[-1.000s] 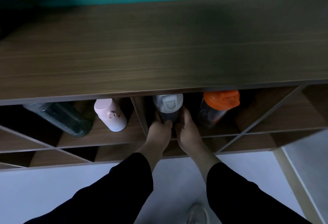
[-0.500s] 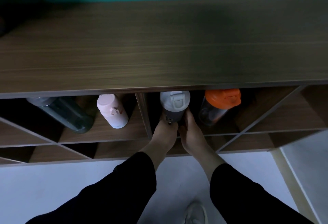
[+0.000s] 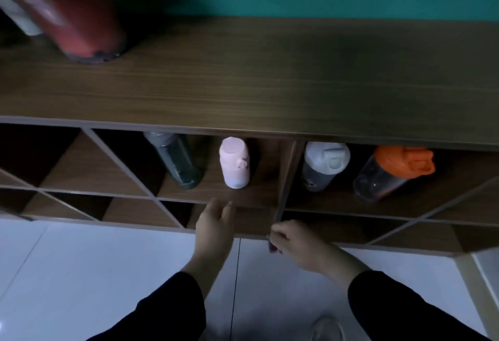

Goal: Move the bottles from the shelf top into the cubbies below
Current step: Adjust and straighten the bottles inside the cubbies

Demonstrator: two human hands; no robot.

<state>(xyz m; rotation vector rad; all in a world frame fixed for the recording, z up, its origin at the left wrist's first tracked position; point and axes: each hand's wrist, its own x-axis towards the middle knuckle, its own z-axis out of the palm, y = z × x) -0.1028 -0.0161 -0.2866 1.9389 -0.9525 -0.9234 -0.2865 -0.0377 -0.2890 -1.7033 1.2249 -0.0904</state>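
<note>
We stand over the wooden shelf top (image 3: 270,75), bare of bottles as far as we can see, with only a red pot (image 3: 70,13) at its far left. In the cubbies (image 3: 243,194) below, four bottles stand in a row: the dark green bottle (image 3: 178,162) leaning at left, the orange-lidded shaker (image 3: 391,173) tilted at far right, the grey-capped bottle (image 3: 322,166) just right of the divider, and the small pink bottle (image 3: 234,162) just left of it. Our left hand (image 3: 214,228) hangs open and empty near the pink bottle's cubby; our right hand (image 3: 299,243) is loosely curled on nothing, near the divider. We judge these plastic bottles stiff, smooth and rather light, best taken around the body below the cap; the leaning ones may roll.
</note>
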